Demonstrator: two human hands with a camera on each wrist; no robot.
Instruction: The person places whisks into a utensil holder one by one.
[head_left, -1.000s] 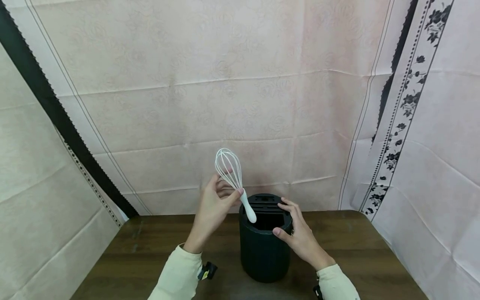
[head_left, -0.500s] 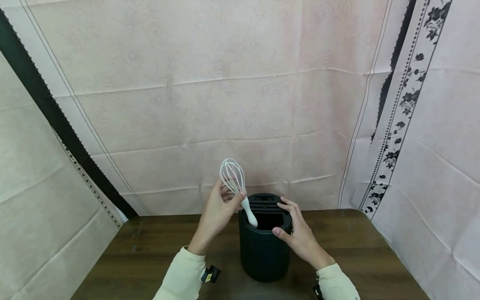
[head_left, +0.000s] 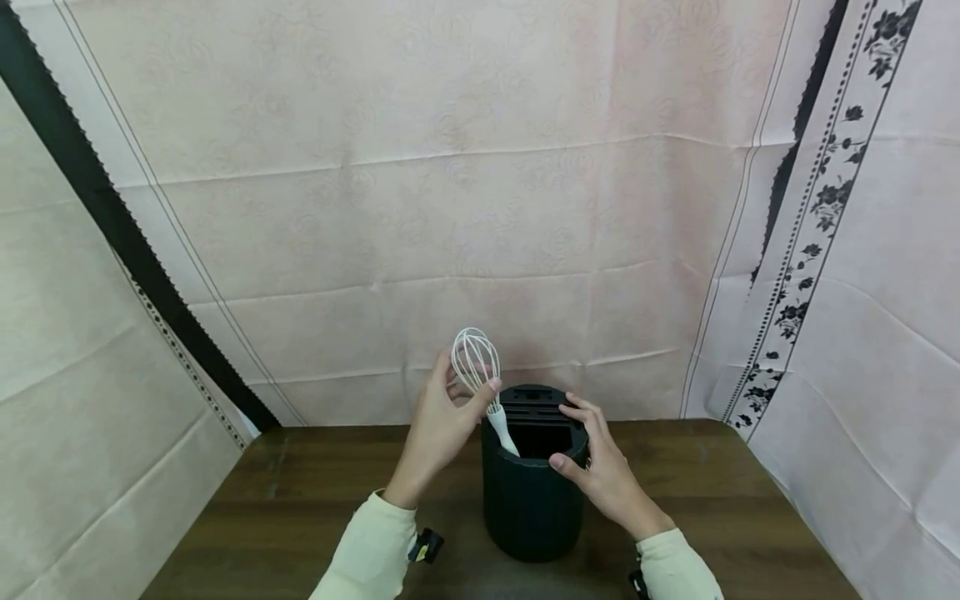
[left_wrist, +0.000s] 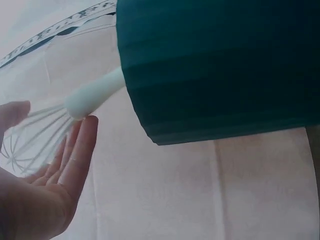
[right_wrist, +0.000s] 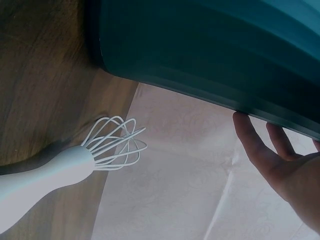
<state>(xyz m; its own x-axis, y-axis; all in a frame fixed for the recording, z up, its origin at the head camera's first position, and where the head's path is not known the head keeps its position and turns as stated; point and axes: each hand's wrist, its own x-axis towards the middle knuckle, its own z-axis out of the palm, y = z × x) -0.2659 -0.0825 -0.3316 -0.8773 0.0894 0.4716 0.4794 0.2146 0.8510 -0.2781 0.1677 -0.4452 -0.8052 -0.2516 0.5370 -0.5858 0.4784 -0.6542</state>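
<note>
A white whisk (head_left: 503, 429) slants with its handle end down in the front opening of a dark green utensil holder (head_left: 532, 508). My left hand (head_left: 438, 425) holds the whisk by its wires, near the top of the handle, left of the holder. The lower handle is hidden inside the holder in the left wrist view. My right hand (head_left: 607, 479) grips the holder's right side, thumb at the front rim and fingers farther back. In the right wrist view, fingertips (right_wrist: 241, 120) touch the holder's edge.
Another white whisk (right_wrist: 65, 167) shows beside the holder in the right wrist view, over the brown wooden table (head_left: 315, 500); the head view does not show it. Pale cloth (head_left: 450, 208) hangs behind the table and at both sides.
My left hand has moved slightly right and down, bringing the whisk lower, so its handle end has gone into the holder's opening. The right hand stays on the holder.
</note>
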